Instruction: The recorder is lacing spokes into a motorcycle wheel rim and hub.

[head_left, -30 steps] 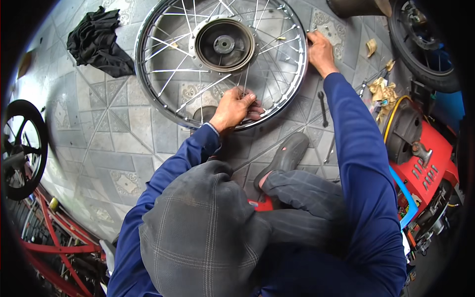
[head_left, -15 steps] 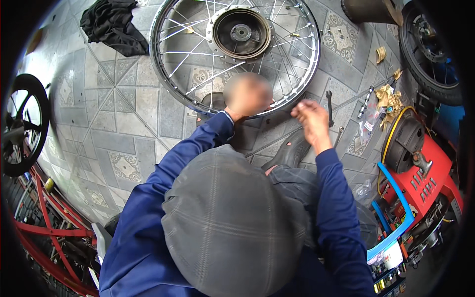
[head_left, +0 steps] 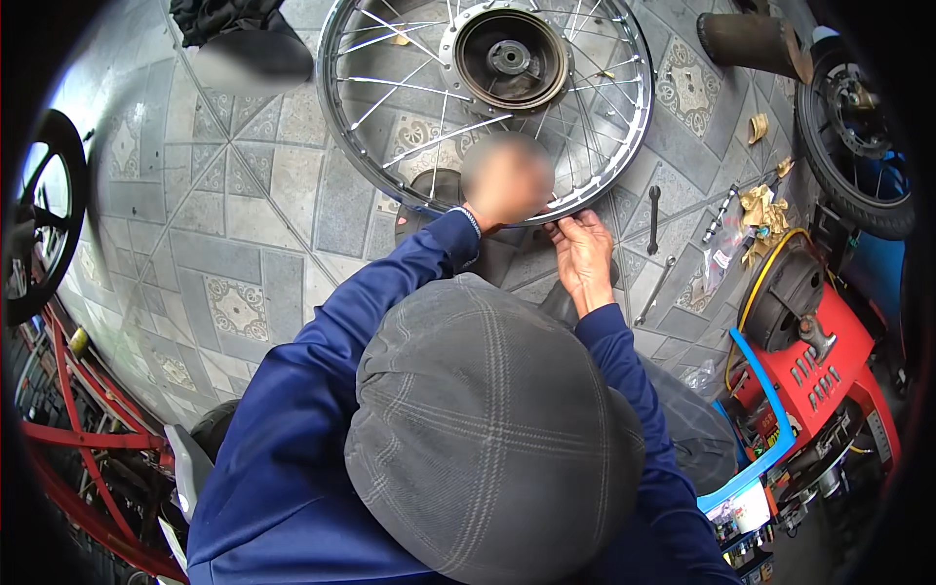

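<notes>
A spoked wheel with a shiny metal rim (head_left: 644, 102) lies flat on the floor ahead of me, its open dark hub (head_left: 509, 58) facing up. Several bright spokes run between hub and rim. My left hand (head_left: 507, 180) reaches over the rim's near edge among the spokes; its fingers are smeared, so their grip does not show. Just right of it, my right hand (head_left: 583, 255) meets the outer side of the rim with thumb and fingertips drawn together. Whatever those fingertips pinch is hidden or too small to name.
Two wrenches, a dark one (head_left: 654, 220) and a silver one (head_left: 655, 291), lie right of the wheel. Beyond are crumpled brown paper (head_left: 763, 213) and a tyred wheel (head_left: 856, 127). A red machine (head_left: 829, 366) stands at right, black cloth (head_left: 229, 19) at far left, red metal frame (head_left: 93, 436) at near left.
My right hand has come left from beside the rim and now touches its near edge. My left hand stays at the rim. The whole view has shifted slightly.
</notes>
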Available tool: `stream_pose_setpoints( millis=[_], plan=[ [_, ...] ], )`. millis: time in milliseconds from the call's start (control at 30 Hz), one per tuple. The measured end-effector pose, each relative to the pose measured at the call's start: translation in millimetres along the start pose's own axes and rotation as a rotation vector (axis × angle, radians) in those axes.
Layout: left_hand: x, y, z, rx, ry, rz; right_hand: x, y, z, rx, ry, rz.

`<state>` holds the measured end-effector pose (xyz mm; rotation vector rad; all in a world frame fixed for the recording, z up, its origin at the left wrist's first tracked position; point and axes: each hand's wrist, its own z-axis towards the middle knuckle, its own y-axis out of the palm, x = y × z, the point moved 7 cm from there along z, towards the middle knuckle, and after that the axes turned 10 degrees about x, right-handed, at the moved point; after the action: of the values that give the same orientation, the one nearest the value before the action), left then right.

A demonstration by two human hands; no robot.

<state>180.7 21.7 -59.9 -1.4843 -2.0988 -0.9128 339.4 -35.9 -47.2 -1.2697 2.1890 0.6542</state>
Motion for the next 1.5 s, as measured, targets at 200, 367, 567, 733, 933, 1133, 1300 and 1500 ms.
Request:
stream_pose_setpoints(
  millis=[200,367,567,733,933,1133,1300,1500],
  plan=[
    [0.1,1.3,-0.3,-0.012,-0.002,-0.008,-2.6,-4.0,7.3,0.028,-0.076,-0.111],
    [2.2,3.4,-2.2,-0.013,-0.028,0.016,-3.7,-9.9,7.3,-0.008,-0.079,-0.091],
    [1.7,0.6,-1.2,0.01,-0.012,0.045,-3.2,-5.3,10.0,-0.059,-0.024,-0.074],
    [5.1,-0.2,-4.7,-0.013,-0.037,0.047,1.2,-4.4,9.2,-0.027,0.044,-0.099],
    [2.9,1.4,-4.4,-0.04,-0.039,0.067,-1.5,12.6,-5.3,0.035,0.055,-0.15],
    [1.7,10.0,-1.6,0.08,0.142,0.541,5.7,-2.0,4.5,0.024,0.047,-0.145],
    [11.1,1.8,-5.3,0.273,0.262,0.63,4.8,1.3,-2.6,0.083,0.081,-0.141],
    [36.3,-22.1,-28.2,0.284,0.228,0.577,7.5,-1.0,-4.1,0.139,0.135,-0.138]
  ],
)
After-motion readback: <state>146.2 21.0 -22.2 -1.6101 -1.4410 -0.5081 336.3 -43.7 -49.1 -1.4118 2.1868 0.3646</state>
